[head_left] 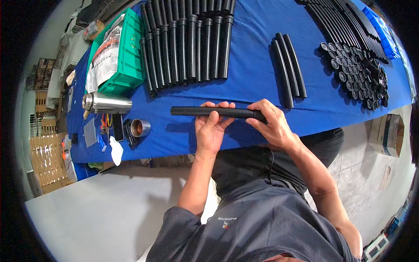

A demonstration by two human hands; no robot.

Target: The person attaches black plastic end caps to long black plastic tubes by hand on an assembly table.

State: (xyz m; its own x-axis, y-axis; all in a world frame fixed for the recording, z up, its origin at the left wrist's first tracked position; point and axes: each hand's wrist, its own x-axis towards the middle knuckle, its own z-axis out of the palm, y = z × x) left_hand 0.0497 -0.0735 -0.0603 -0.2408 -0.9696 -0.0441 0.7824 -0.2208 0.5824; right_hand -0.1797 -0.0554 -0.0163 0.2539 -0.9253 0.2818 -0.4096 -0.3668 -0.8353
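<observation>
A black tube (pixel 185 111) lies level across both hands, above the near edge of the blue-covered table (pixel 174 142). My left hand (pixel 211 131) wraps the tube near its middle, thumb in front and fingers behind. At the tube's right end, my right hand (pixel 271 120) is closed round a slightly wider black section, partly hidden by the fingers. Beyond the right hand, several loose black tubes (pixel 290 67) rest side by side on the cloth. Rows of black tubes with wider collars (pixel 192 48) lie at the back left.
A green crate (pixel 131 52) with newspaper stands at the left. Near it are a steel flask (pixel 111 103), a metal cup (pixel 140 128), pliers (pixel 106 122) and a white tissue (pixel 116 150). Round black caps (pixel 349 74) and stacked thin tubes (pixel 334 24) occupy the right side.
</observation>
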